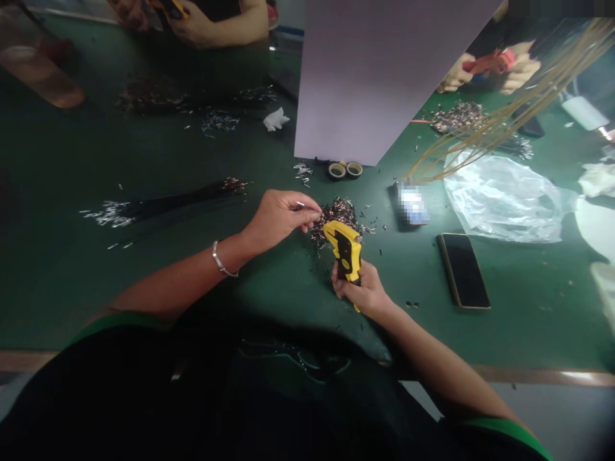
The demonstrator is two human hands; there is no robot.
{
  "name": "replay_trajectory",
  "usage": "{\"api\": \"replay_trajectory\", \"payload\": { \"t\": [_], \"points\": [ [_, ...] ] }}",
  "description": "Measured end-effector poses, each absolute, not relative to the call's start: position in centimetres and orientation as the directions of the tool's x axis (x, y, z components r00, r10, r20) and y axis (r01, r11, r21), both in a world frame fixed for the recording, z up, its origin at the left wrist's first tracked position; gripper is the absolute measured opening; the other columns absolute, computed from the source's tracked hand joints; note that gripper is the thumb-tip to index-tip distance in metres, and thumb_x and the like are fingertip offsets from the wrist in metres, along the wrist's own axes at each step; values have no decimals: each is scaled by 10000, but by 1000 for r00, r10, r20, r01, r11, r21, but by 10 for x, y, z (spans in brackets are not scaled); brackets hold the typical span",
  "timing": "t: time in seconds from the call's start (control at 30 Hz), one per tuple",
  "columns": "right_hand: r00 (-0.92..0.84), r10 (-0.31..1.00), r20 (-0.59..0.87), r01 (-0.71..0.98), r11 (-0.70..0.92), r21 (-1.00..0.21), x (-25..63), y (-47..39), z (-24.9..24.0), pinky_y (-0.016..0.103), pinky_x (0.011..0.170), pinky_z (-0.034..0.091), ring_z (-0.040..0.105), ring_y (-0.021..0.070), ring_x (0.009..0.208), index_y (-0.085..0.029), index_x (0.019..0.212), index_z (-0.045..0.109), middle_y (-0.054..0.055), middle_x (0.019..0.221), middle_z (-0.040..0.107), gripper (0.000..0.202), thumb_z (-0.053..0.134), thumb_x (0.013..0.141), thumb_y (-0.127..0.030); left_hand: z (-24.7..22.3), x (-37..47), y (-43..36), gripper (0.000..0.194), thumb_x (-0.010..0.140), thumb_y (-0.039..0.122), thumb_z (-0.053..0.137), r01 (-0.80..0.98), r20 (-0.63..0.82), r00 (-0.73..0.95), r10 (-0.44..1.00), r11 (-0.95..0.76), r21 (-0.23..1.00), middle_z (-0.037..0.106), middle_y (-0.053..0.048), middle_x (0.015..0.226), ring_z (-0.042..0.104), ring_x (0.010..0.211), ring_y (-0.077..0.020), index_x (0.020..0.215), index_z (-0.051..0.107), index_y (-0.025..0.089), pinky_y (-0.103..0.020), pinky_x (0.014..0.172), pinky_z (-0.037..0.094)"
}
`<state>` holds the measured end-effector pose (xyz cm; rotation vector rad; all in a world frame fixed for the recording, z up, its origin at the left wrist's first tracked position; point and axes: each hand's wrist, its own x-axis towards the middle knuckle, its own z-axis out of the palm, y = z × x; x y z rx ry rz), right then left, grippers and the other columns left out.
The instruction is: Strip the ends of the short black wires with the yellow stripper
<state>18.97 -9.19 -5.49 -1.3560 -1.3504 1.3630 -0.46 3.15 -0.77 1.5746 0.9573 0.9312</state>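
Note:
My left hand is closed in a pinch beside a small pile of dark, copper-tipped scraps. A short silvery piece, like a wire tip, shows between its thumb and fingers; the rest of it is hidden. My right hand is wrapped round the handles of a yellow and black wire stripper. The tool's head lies over the near side of the pile, just right of my left fingertips. Farther left, a bundle of black wires lies on the table, with silvery tips at one end and bare copper at the other.
Two tape rolls stand by a tall pale panel. A phone, a plastic bag and yellowish wires are at right. One co-worker's hands hold a red tool; another co-worker's hand is at top left.

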Motion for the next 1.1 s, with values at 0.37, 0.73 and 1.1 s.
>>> {"api": "replay_trajectory", "payload": {
  "t": [0.37,0.73,1.1],
  "points": [
    [-93,973,-213,-18,-215,-976,187,-88,-59,255,411,405,472,104,378,-207,764,533,-70,486,518,151,639,662,-245,-15,-3,35,63,714,191,747,63,101,344,934,-131,989,687,-22,596,612,482,-87,742,743,135,-212,481,541],
    [-69,993,-94,-133,-103,-986,193,-85,-51,342,631,491,579,171,640,-199,867,591,3,732,600,224,714,693,-270,-4,-10,22,98,861,218,670,306,480,375,793,-595,743,759,-35,802,687,675,-116,817,750,184,-236,643,556],
    [-95,989,-115,-215,-133,-968,196,-82,-46,390,758,520,633,192,728,-189,1043,609,29,855,664,375,741,717,-318,-8,-8,13,116,917,222,638,397,694,430,577,-811,429,781,-35,843,724,767,-131,855,734,200,-247,715,567]
  ]
}}
